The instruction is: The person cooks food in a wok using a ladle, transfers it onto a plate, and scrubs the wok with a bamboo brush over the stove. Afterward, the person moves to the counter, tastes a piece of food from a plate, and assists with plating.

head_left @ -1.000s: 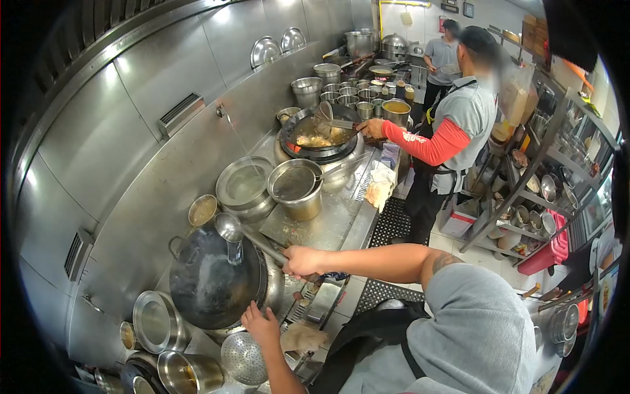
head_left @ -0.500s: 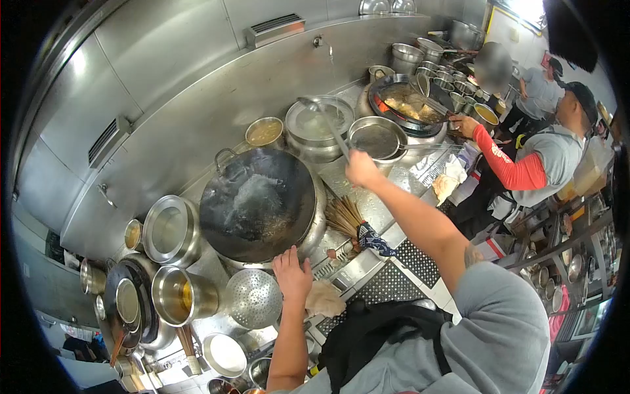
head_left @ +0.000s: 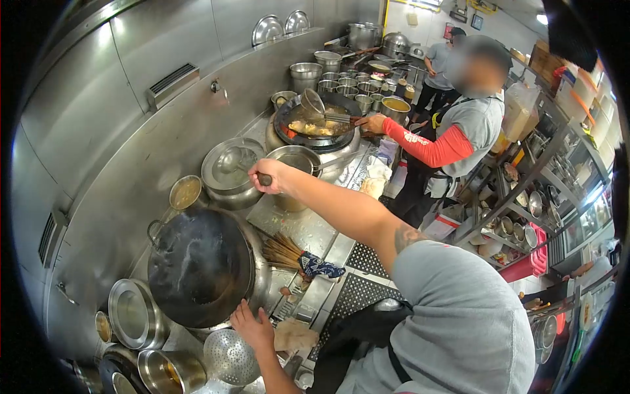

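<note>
- Wok [head_left: 197,269]: black, round, one loop handle on the far rim; seated before the person, faint pale streaks inside. Probably heavy, stiff and hot; best taken by the loop handle, through a cloth.
- Left hand [head_left: 252,325]: at the wok's near rim, fingers spread, nothing seen in its grasp.
- Perforated skimmer [head_left: 231,354]: metal, just beside the left hand, unheld.
- Bamboo brush [head_left: 283,250]: one end wrapped in blue patterned cloth; beside the wok.
- Right hand [head_left: 268,176]: closed round the ladle's handle, reaching beyond the wok.
- Ladle [head_left: 231,159]: metal bowl, dark grip end. Likely rigid, sturdy, light when bare and bowl-heavy when filled; smooth metal may slip when wet, so hold the grip end. Bowl lies over the wide pot [head_left: 236,199]; whether it dips in or hangs above is hard to tell from this angle.
- Change since half a second ago: ladle handle then showed at length, bowl by the pot's far rim; now foreshortened, grip end toward the camera. Wok's pale patch, broad then, is thinner. Left hand unchanged at the rim.
</note>
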A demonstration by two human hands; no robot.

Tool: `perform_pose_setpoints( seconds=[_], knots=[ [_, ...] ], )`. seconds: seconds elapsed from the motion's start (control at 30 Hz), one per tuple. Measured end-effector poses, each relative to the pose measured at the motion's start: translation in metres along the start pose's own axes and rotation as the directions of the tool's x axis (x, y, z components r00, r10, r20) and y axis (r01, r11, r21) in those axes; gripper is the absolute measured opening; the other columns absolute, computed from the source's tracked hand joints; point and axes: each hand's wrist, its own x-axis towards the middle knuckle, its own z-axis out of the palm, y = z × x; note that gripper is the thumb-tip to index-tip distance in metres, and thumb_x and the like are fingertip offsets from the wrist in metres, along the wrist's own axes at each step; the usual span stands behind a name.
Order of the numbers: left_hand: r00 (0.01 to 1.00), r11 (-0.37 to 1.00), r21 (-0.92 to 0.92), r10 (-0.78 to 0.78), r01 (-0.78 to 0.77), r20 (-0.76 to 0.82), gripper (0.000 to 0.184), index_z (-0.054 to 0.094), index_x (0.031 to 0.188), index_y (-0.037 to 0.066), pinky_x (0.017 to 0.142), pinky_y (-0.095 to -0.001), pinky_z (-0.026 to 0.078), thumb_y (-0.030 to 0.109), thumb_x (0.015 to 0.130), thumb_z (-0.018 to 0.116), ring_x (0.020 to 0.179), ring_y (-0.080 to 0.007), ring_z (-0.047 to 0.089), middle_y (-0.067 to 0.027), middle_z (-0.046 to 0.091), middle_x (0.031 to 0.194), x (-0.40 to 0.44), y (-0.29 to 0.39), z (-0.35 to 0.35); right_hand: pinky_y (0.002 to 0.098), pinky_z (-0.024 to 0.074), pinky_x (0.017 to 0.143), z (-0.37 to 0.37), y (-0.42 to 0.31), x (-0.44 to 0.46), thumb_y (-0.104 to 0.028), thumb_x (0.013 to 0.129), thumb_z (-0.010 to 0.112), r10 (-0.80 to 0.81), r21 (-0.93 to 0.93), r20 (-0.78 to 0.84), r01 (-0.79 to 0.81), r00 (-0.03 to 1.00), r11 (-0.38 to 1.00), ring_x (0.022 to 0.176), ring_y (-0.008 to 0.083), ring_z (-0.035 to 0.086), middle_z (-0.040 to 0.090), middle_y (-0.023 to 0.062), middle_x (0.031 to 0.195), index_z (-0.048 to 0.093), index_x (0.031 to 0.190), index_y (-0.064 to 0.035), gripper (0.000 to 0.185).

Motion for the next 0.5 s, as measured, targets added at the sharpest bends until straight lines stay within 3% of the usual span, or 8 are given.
perform_pose_setpoints(
  seconds=[0.17, 0.33, 0.4, 0.5],
  knots=[
    [1.000, 1.000, 0.017, -0.009, 0.009, 0.013, 0.056, 0.054, 0.132, -0.004, 0.109, -0.0551, 0.033, 0.018, 0.082, 0.070, 0.121, -0.0420, 0.047, -0.0228, 0.057, 0.127, -0.001, 0.000, 0.000, 0.0203, 0.0489, 0.043, 0.016, 0.015, -0.111, -0.007, 0.097, 0.051, 0.237, 0.021, 0.131, -0.242, 0.962, 0.970, 0.050, 0.0080, 0.052, 0.053, 0.0000, 0.067, 0.048, 0.082, -0.0061, 0.015],
    [0.999, 1.000, 0.005, -0.030, 0.030, 0.022, 0.055, 0.055, 0.130, -0.005, 0.109, -0.0554, 0.033, 0.021, 0.084, 0.069, 0.121, -0.0421, 0.047, -0.0229, 0.057, 0.127, -0.001, -0.006, 0.004, 0.0229, 0.0451, 0.042, 0.018, 0.064, -0.168, -0.009, 0.096, 0.058, 0.269, -0.239, 0.111, -0.237, 0.957, 0.942, 0.055, 0.0092, 0.055, 0.056, 0.0037, 0.070, 0.054, 0.084, -0.0018, 0.015],
    [0.999, 0.999, -0.026, -0.025, 0.026, 0.042, 0.054, 0.055, 0.130, -0.005, 0.109, -0.0556, 0.033, 0.020, 0.084, 0.069, 0.121, -0.0422, 0.047, -0.0231, 0.057, 0.127, 0.000, -0.004, 0.000, 0.0270, 0.0454, 0.042, 0.012, 0.088, -0.175, -0.006, 0.092, 0.058, 0.196, -0.494, 0.085, -0.129, 0.977, 0.860, 0.050, 0.0132, 0.054, 0.057, 0.0064, 0.066, 0.058, 0.085, 0.0006, 0.009],
    [0.997, 0.998, -0.040, -0.039, 0.041, 0.060, 0.053, 0.055, 0.129, -0.006, 0.109, -0.0560, 0.033, 0.019, 0.085, 0.068, 0.122, -0.0425, 0.047, -0.0239, 0.057, 0.128, 0.004, 0.001, -0.009, 0.0348, 0.0478, 0.044, -0.009, 0.128, -0.172, -0.007, 0.085, 0.061, 0.114, -0.833, 0.200, 0.108, 0.973, 0.543, 0.046, 0.0176, 0.055, 0.060, 0.0103, 0.063, 0.061, 0.086, 0.0019, 0.009]
  ],
)
